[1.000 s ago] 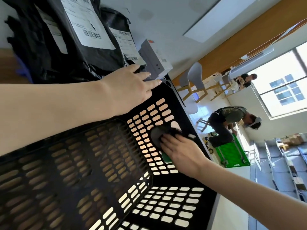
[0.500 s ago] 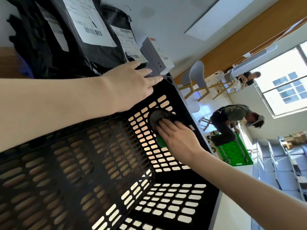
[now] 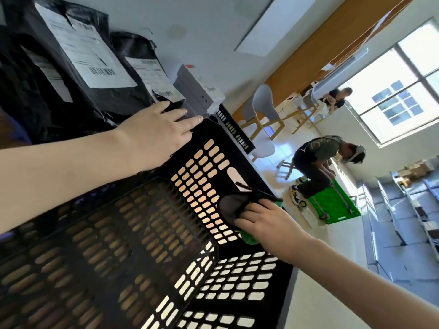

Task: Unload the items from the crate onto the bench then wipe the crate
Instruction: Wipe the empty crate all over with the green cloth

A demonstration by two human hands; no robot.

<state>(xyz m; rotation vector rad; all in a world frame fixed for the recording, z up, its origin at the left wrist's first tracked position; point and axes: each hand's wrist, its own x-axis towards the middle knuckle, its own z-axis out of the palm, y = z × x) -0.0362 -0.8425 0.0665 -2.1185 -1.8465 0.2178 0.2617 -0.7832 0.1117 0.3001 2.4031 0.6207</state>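
A black slotted plastic crate (image 3: 133,245) fills the lower left of the tilted head view, with nothing inside it. My left hand (image 3: 154,134) lies flat on the crate's far rim, fingers spread. My right hand (image 3: 266,224) presses a dark grey cloth (image 3: 231,206) against the inside of the crate's right wall; a bit of green cloth shows under the palm. Black mailer bags with white labels (image 3: 78,65) and a grey box (image 3: 197,91) lie on the bench beyond the crate.
Behind the bench a person (image 3: 318,160) bends over a green crate (image 3: 332,203) on the floor. Pale chairs with wooden legs (image 3: 263,108) stand beyond, another person sits by the window, and grey shelving (image 3: 408,210) lines the right side.
My right hand has slid the cloth along the crate's right wall, down and toward me. My left hand has stayed on the far rim.
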